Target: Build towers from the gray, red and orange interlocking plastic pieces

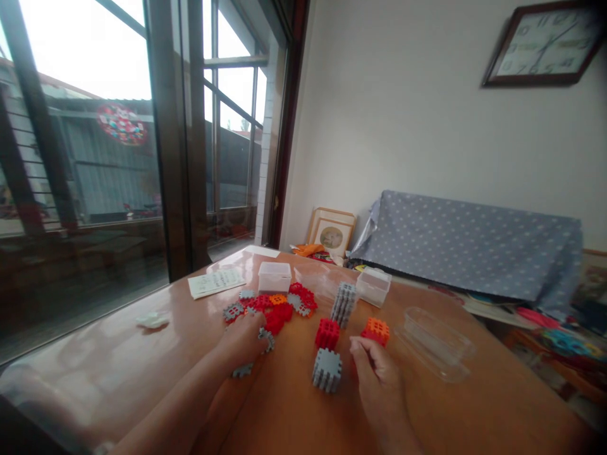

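so, your left hand (244,340) is lying on the near edge of the loose tile pile (272,306), fingers curled down narrow over a grey tile (267,339). can't tell if it's actually pinched or just covered. another grey tile (242,371) sits just beside your left wrist on the table (474,404).

your right hand (374,373) has thumb + forefinger closed narrow right at the orange cube (377,330); it looks like fingertip contact on the near lower corner, but can't tell for sure that it's gripped. the cube stands on the table just right of the red cube (327,333), w/ the grey cube (327,370) nearer you and the tall grey stack (343,304) behind.

handling, by the look of it: these are thin plastic interlocking tiles, so light and stiff, not fragile as material, but the cubes are prob only press-fit and could pop apart if you squeeze a face inward. better to take a cube across two opposite faces near the notched edges, where the teeth give some bite. flat tiles on a glossy tabletop will prob slide, so pick them by the toothed rim, not the face.

also around: small clear boxes (274,276) and (374,286) behind the pile, a clear lid (439,344) to the right, a paper sheet (216,282) to the left.
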`<state>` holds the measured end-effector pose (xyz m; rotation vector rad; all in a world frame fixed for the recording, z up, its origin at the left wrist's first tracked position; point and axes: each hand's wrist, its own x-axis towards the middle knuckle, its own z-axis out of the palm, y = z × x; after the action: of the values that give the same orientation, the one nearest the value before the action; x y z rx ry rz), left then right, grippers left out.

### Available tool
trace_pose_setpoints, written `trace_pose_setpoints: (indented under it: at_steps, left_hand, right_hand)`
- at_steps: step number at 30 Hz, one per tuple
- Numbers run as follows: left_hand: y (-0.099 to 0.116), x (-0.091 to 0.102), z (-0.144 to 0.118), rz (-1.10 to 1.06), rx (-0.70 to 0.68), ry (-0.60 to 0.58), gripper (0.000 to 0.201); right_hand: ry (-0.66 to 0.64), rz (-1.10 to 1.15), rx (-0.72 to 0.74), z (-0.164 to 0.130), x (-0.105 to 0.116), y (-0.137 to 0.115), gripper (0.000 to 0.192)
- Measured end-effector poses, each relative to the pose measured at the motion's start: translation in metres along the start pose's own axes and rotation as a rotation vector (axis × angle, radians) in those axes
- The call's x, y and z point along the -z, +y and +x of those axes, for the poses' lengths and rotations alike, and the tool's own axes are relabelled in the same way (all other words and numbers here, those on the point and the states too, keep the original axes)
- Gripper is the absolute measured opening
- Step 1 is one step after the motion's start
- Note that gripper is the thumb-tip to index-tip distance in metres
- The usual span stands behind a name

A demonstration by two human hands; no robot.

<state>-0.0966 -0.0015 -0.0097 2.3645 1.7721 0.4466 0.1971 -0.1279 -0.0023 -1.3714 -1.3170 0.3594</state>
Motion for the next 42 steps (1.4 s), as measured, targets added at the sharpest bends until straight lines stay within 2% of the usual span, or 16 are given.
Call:
trace_pose_setpoints:
  at_steps: [3, 6, 10, 15, 19, 21, 24, 27, 31, 34, 42]
  left_hand:
    - [0.000, -0.002, 0.003, -0.037, -0.002, 0.042, 0.027]
    - [0.009, 0.001, 0.003, -0.118, -0.095, 0.076, 0.037]
    - [0.030, 0.006, 0.002, -0.256, -0.263, 0.072, 0.054]
    - [0.057, 0.012, 0.001, -0.411, -0.340, 0.064, 0.062]
    - [0.084, 0.019, -0.004, -0.509, -0.431, 0.104, 0.064]
    - [0.101, 0.022, -0.008, -0.573, -0.504, 0.132, 0.063]
    - [0.124, 0.023, -0.018, -0.625, -0.602, 0.128, 0.064]
    - [0.138, 0.018, -0.028, -0.627, -0.654, 0.143, 0.062]
    - [0.140, 0.006, -0.032, -0.618, -0.704, 0.175, 0.068]
    - [0.136, 0.001, -0.030, -0.619, -0.674, 0.198, 0.074]
    - [0.127, 0.000, -0.025, -0.580, -0.606, 0.188, 0.059]
  right_hand:
    - [-0.029, 0.030, -0.018, -0.002, -0.002, 0.000, 0.039]
    - [-0.016, 0.046, -0.041, -0.003, -0.004, -0.001, 0.040]
    - [0.016, 0.081, -0.066, -0.002, -0.003, -0.005, 0.040]
    - [0.061, 0.176, -0.175, 0.002, 0.000, -0.006, 0.040]
    - [0.081, 0.283, -0.270, 0.004, 0.001, -0.006, 0.043]
    - [0.043, 0.328, -0.279, 0.004, 0.000, -0.008, 0.043]
    - [-0.092, 0.441, -0.259, 0.001, -0.004, -0.014, 0.041]
    - [-0.210, 0.568, -0.228, -0.002, -0.010, -0.019, 0.039]
    - [-0.211, 0.606, -0.238, -0.003, -0.012, -0.019, 0.035]
    - [-0.191, 0.618, -0.287, -0.003, -0.009, -0.015, 0.035]
    - [-0.193, 0.568, -0.285, -0.003, -0.009, -0.008, 0.038]
